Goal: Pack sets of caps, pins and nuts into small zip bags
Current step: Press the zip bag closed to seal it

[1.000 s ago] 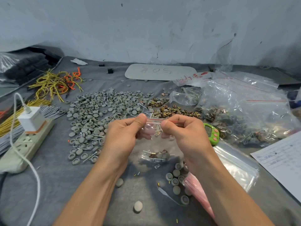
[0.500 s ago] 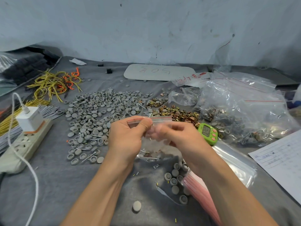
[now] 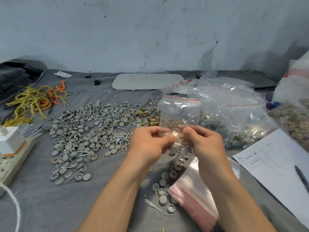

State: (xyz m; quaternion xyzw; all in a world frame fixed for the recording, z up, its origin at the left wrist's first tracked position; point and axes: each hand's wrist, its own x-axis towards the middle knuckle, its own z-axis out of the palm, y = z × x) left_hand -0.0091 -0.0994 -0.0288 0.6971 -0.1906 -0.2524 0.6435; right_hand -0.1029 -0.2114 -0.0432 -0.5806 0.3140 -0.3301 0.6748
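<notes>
Over a stack of empty bags, a packer's left hand and right hand are each pinching the lower part of a small zip bag, its red-striped mouth pointing up before the spread caps, a seal likely wanting pressing end to end.

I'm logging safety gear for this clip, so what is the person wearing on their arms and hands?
Nothing visible. The left hand and right hand are ungloved, with no rings showing. Both forearms are bare to the frame edge: no sleeves, watch or wristbands.
</notes>
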